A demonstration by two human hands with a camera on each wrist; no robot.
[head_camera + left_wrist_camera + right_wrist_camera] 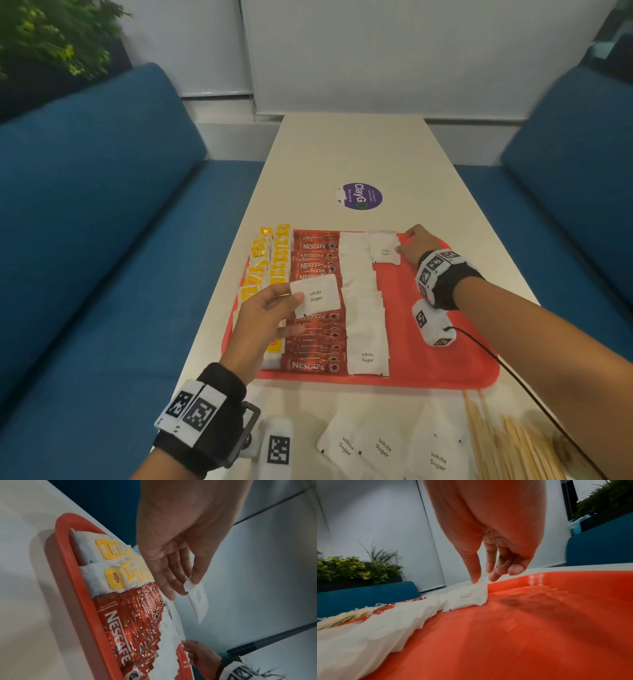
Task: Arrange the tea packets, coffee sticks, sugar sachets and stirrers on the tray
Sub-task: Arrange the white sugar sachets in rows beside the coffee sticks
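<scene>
White table (346, 150), red tray (442, 370), coffee sticks (317, 342) lying crosswise

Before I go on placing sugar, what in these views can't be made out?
- Wooden stirrers: head view, cut off by the bottom edge and blurred; count unknown.
- Loose sugar sachets on the table: head view, partly cut off below.
- Coffee sticks: middle of the row hidden by the left hand and its held sachet.
- Right hand on the far sachet: right wrist view, print too blurred to read.
</scene>
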